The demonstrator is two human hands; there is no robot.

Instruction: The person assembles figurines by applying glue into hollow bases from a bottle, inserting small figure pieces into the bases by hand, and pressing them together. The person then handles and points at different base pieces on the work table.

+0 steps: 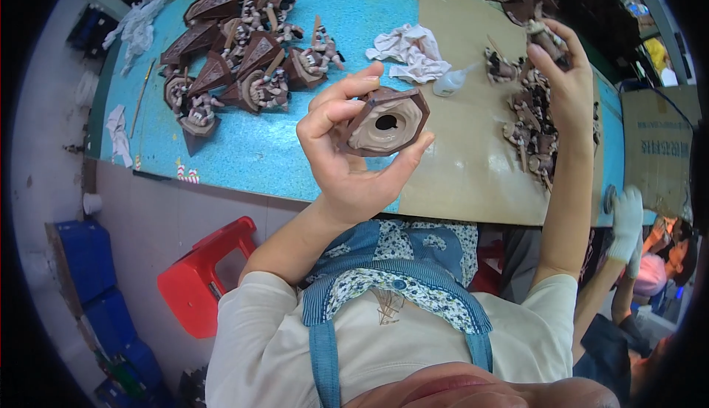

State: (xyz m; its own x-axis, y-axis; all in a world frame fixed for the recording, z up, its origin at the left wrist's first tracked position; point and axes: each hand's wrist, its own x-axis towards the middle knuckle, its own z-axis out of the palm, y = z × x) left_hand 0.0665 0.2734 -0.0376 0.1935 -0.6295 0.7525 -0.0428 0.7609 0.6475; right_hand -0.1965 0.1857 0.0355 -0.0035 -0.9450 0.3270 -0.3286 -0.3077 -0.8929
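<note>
My left hand (338,164) is wrapped round a dark brown cone-shaped part (371,139). Its flat, many-sided end faces up, with a lighter tan ring around a dark central hole. Off to the far right, my right hand (567,87) is raised over the table, its thumb and fingers closed on a small painted figurine (545,36). Part of that figurine is hidden by the fingers. Below it lies a heap of similar figurines (533,131).
Brown cones joined with figurines (247,64) crowd the table's left. Crumpled white cloth (410,52) and a small clear bottle (450,83) lie mid-table. A thin stick (142,98) is at left; a red stool (188,282) stands below. A co-worker's gloved hand (627,220) is at right.
</note>
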